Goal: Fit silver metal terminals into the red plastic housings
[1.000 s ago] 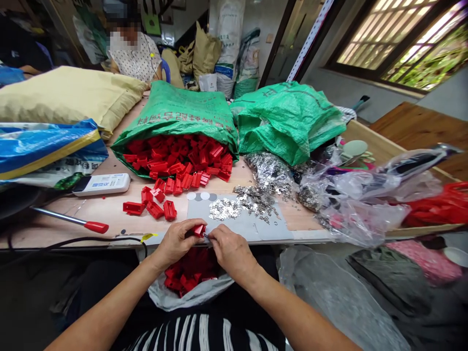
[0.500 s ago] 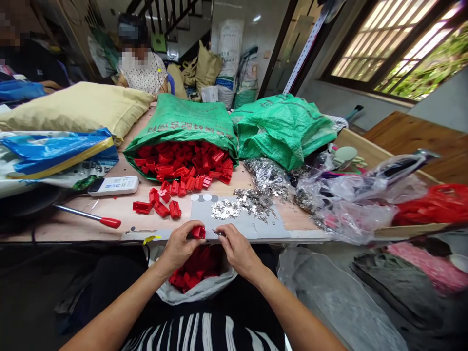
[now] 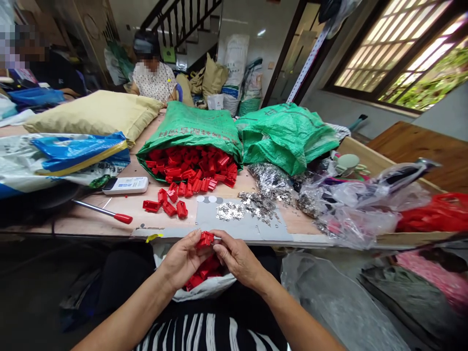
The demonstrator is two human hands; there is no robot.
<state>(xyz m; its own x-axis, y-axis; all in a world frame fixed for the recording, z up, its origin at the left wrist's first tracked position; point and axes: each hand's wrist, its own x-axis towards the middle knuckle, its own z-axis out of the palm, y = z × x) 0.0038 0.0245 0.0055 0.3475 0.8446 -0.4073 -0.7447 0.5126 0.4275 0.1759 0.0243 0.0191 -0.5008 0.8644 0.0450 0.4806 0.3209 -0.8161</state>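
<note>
My left hand (image 3: 185,258) pinches a small red plastic part (image 3: 205,239) above the table's front edge. Up against that part's right end is my right hand (image 3: 236,256), its thumb and fingers pinched together over a small metal piece that is mostly hidden now. Below both hands, a white bag (image 3: 204,288) on my lap holds many more red parts. On a grey sheet (image 3: 204,219) just ahead lie a pile of flat silver metal pieces (image 3: 230,211) and a pile of darker metal pieces (image 3: 260,207). Several loose red parts (image 3: 169,208) sit to their left.
A green sack (image 3: 199,124) spills red parts onto the table. Beside it are another green sack (image 3: 287,134) and a clear bag of metal pieces (image 3: 270,180). A red-tipped lever (image 3: 122,218) and a white device (image 3: 126,185) are at left. Two people sit across the table.
My hands have come together, the right bringing the small metal piece to the red part's end. The camera view has shifted slightly, so the scene sits lower and farther right.
</note>
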